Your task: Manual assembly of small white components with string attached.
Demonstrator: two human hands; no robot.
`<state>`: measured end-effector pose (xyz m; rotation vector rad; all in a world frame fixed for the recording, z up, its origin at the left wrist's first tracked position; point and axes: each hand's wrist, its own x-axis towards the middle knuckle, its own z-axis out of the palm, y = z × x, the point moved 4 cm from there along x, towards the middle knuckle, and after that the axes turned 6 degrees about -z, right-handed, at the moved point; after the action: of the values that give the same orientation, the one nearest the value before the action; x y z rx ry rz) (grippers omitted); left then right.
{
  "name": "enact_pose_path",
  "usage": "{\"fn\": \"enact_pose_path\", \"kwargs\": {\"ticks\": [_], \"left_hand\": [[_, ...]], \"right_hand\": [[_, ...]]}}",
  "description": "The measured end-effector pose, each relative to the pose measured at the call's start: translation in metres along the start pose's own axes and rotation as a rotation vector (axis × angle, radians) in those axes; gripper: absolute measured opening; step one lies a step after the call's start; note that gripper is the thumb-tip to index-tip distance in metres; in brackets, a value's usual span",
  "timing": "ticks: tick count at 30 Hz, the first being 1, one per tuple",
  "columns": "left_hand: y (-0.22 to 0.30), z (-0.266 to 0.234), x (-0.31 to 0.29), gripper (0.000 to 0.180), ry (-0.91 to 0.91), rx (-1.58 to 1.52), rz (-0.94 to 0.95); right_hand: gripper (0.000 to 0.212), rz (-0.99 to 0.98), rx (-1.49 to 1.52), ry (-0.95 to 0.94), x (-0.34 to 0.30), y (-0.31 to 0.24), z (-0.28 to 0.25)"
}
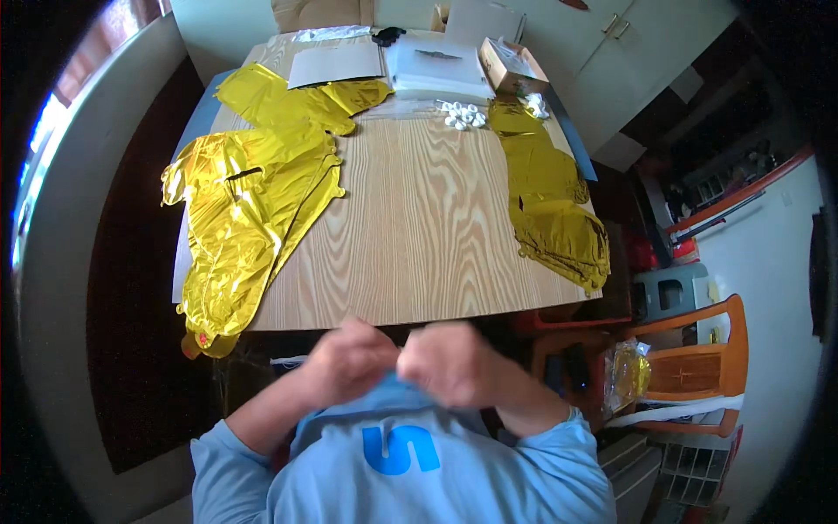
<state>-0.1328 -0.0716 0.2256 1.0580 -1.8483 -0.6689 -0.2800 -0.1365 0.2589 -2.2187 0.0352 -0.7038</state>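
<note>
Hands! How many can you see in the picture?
2. The left hand and the right hand are close together, between the blue shirt and the wooden table. Fingers are blurred, but no other hand shows.

Left grip (351, 360) and right grip (447, 362) both blurred, anything inside them hidden from view.

A wooden chair (690, 360) is seen at the right, a grey stool (648, 295) placed beside it; pale cabinet doors (567, 48) are fitted with handles (621, 30).
</note>
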Motion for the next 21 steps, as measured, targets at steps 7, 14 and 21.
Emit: {"fn": "enact_pose_path", "kwargs": {"ticks": [7, 14, 21], "left_hand": [[-0.015, -0.014, 0.003, 0.012, 0.076, 0.083, -0.245], [-0.014, -0.027, 0.016, 0.013, 0.232, -0.073, -0.238], [-0.009, -0.026, 0.012, 0.017, 0.171, -0.144, -0.251]], "right_hand": [[0.009, 0.051, 0.133, -0.082, -0.009, -0.003, 0.015], [0.013, 0.008, 0.176, -0.163, -0.014, 0.004, 0.022], [0.017, 0.053, 0.023, -0.059, -0.009, 0.025, 0.011]]}}
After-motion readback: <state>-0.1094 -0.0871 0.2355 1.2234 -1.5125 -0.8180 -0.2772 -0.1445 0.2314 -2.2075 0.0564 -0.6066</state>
